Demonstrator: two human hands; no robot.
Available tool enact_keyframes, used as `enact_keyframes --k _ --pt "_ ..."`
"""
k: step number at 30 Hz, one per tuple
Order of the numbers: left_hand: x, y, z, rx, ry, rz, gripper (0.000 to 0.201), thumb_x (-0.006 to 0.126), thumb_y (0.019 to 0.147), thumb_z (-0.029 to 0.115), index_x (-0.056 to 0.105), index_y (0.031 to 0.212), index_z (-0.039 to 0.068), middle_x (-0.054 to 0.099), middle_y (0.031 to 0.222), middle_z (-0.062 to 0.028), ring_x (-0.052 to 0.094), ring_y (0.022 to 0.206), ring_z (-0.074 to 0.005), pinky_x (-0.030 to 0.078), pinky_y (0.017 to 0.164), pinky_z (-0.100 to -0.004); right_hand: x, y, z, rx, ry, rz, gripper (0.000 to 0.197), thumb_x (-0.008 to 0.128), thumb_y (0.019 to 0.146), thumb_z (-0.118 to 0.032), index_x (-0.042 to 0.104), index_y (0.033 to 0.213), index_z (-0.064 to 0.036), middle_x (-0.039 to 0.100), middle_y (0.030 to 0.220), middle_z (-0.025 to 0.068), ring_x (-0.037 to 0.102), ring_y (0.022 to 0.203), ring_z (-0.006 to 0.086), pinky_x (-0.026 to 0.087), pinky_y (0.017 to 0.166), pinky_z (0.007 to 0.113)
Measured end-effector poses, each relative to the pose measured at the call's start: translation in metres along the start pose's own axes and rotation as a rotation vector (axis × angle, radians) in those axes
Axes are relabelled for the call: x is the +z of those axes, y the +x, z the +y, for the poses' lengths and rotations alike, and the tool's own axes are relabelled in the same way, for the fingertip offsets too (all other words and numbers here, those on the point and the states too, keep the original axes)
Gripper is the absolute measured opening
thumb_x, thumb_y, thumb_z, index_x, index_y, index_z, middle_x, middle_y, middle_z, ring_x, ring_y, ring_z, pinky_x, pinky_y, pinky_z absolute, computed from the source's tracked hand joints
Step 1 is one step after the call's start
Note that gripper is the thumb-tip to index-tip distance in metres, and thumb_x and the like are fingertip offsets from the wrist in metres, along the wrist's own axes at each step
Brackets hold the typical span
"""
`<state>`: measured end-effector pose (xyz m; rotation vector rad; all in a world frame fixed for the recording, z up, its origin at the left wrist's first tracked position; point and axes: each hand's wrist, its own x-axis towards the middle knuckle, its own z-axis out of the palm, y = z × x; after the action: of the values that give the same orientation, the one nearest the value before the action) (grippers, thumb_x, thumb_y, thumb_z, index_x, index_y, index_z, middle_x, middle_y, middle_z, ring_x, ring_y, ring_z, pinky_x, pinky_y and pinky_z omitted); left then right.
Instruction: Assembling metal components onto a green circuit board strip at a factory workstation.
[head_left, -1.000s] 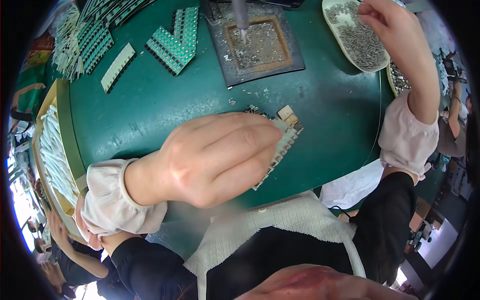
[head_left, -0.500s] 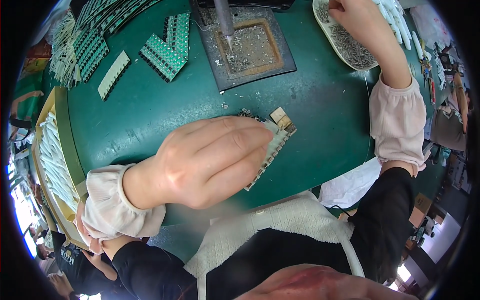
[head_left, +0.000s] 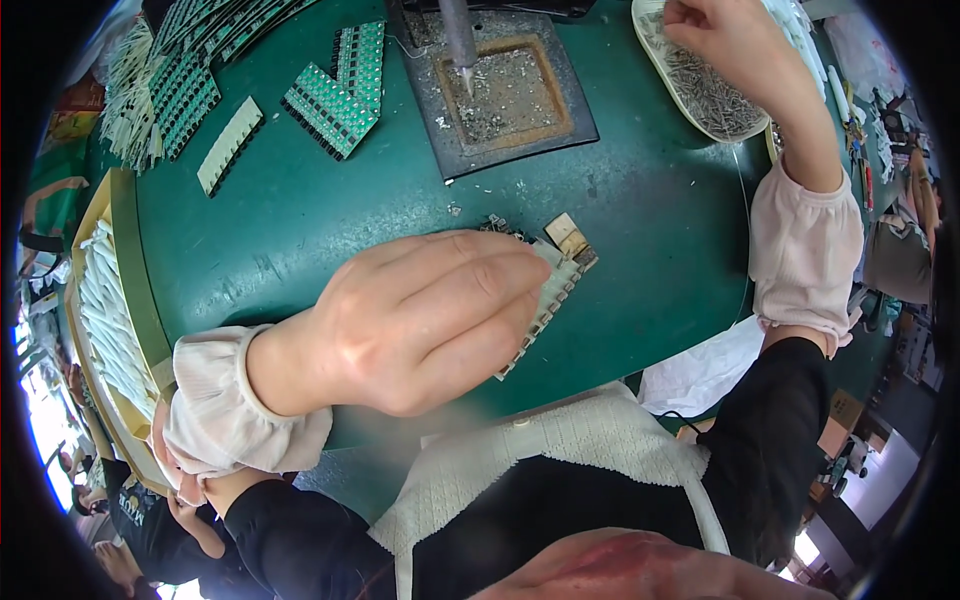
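Observation:
My left hand (head_left: 430,315) is closed over a pale strip of circuit board (head_left: 548,310) with a notched edge, pressing it on the green table. Most of the strip lies hidden under the palm and fingers. Past its upper right end sits a small tan block (head_left: 570,238). My right hand (head_left: 735,45) is at the far right, fingers curled together above a cream tray (head_left: 690,105) of many small metal pins. Whatever its fingertips may hold is too small to make out.
A soldering iron (head_left: 458,40) points down over a dark stand (head_left: 575,130) with solder bits. Green circuit boards (head_left: 335,110) and a pale strip (head_left: 230,145) lie at the far left. A yellow box (head_left: 140,290) of white pieces stands left; white tubes lie far right.
My right hand and forearm have shifted slightly to the right over the pin tray. My left hand stays on the circuit board strip.

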<state>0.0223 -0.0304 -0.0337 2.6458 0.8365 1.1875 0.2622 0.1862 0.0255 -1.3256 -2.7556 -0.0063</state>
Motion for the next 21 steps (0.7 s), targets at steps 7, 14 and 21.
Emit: enact_keyframes --k 7,14,21 --pt "0.002 0.000 -0.001 -0.004 0.005 0.013 0.027 0.072 0.066 0.012 0.068 0.088 -0.005 0.069 0.100 -0.0189 0.072 0.087 -0.0305 0.064 0.072 -0.0363 -0.010 -0.001 -0.004 0.027 0.009 0.035 0.015 0.073 0.081 -0.014 0.071 0.089 -0.0011 0.071 0.084 0.0197 0.069 0.082 0.0390 0.053 0.074 0.045" --pt "0.003 0.002 -0.002 0.003 0.057 0.040 0.023 0.072 0.068 0.011 0.068 0.086 -0.003 0.070 0.096 -0.0161 0.072 0.085 -0.0279 0.063 0.070 -0.0348 -0.001 -0.010 -0.030 -0.014 0.066 0.034 0.013 0.073 0.083 -0.014 0.070 0.086 -0.0014 0.069 0.084 0.0183 0.067 0.084 0.0389 0.052 0.075 0.046" --pt "0.005 0.002 0.000 -0.010 0.042 0.067 0.021 0.072 0.069 0.010 0.067 0.085 -0.002 0.070 0.094 -0.0150 0.073 0.082 -0.0268 0.063 0.069 -0.0343 0.029 -0.015 -0.053 -0.439 0.131 0.242 0.013 0.072 0.084 -0.012 0.065 0.086 -0.0012 0.063 0.085 0.0162 0.064 0.083 0.0375 0.052 0.072 0.046"
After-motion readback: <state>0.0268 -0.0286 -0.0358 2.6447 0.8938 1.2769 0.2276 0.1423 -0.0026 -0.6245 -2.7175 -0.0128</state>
